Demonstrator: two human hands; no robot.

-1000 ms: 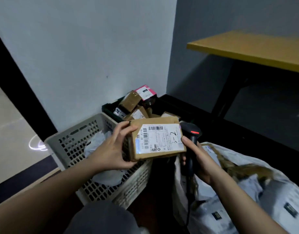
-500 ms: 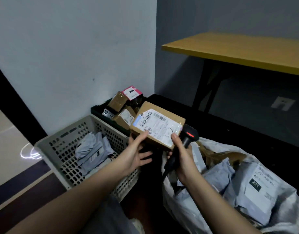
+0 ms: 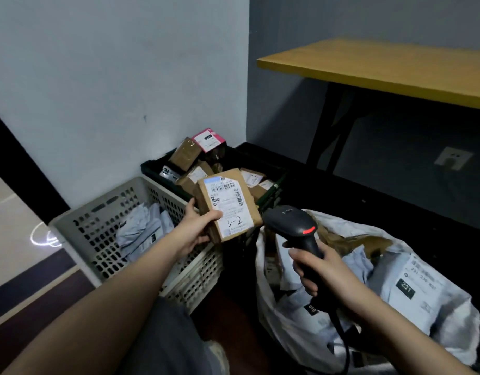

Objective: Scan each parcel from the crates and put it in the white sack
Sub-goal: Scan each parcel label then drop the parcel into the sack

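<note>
I am watching the left hand (image 3: pixel 197 230) gripping a brown cardboard parcel (image 3: pixel 228 204) — thumb lying across the front face near the lower left of the label, fingers wrapping behind the box. The parcel is tilting, its white shipping label (image 3: pixel 228 205) facing up toward the camera, with barcodes near the top and handwritten marks near the bottom. It is hanging in the air above the gap between the grey perforated crate (image 3: pixel 98 231) and the white sack (image 3: pixel 314 334), clear of both.

The right hand (image 3: pixel 318 272) is clenching the handle of a black barcode scanner (image 3: pixel 293 226); the scanner head is sitting just to the right of the parcel, a red light showing on its back. Its cable is trailing down over the sack.

The grey crate is holding several pale poly mailers (image 3: pixel 141 231). Behind it, a dark crate (image 3: pixel 157 169) is holding more cardboard boxes and one pink-edged box (image 3: pixel 207 139). The white sack — standing open at lower right — is holding grey mailers, one bearing a large label (image 3: pixel 412 285) reading 231. A yellow tabletop (image 3: pixel 382 66) is standing at upper right.
</note>
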